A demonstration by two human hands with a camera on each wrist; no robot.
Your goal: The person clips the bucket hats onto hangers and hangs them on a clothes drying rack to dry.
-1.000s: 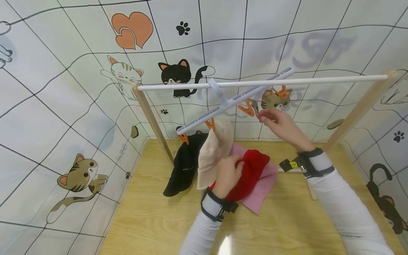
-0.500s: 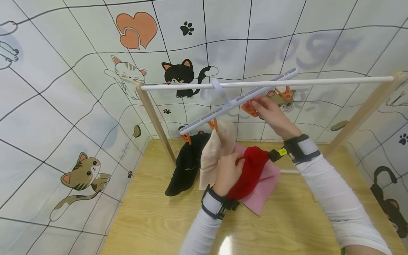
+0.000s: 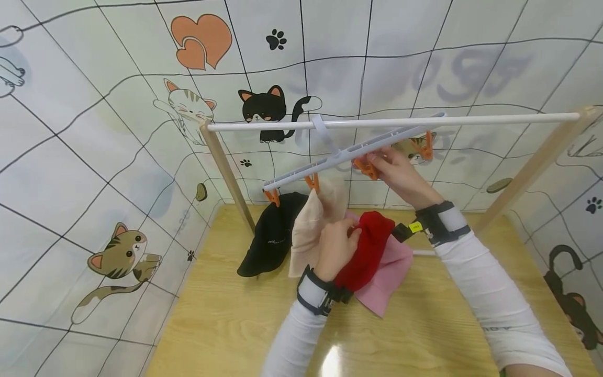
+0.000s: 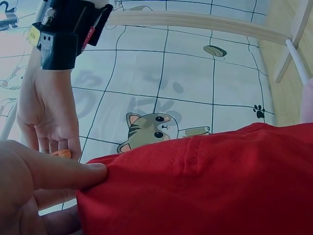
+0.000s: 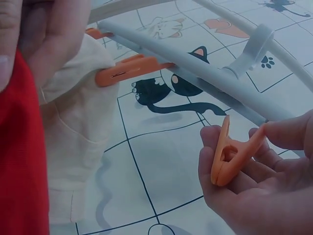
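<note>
My left hand (image 3: pixel 336 248) pinches the edge of a red hat (image 3: pixel 365 256), thumb on top of the fabric in the left wrist view. My right hand (image 3: pixel 400 175) holds an orange clothespin (image 5: pixel 230 166) between thumb and fingers; its tips have nothing between them. This clothespin hangs under a pale clip hanger (image 3: pixel 348 152), hooked over a white rail (image 3: pixel 400 123). Other orange clothespins hold a black bucket hat (image 3: pixel 270 238) and a cream hat (image 3: pixel 306 235) at the hanger's left part. Another orange clothespin (image 3: pixel 427 146) hangs at its right end with no hat.
Pink fabric (image 3: pixel 391 267) lies on the wooden table (image 3: pixel 221 324) behind and under the red hat. Wooden posts (image 3: pixel 231 178) carry the rail at both ends. A cat-patterned wall covering (image 3: pixel 348 63) stands close behind the rack.
My right hand has moved left and taken hold of the orange clothespin. The hanger has turned slightly, its right end now lower in the view. My left hand keeps its pinch on the red hat.
</note>
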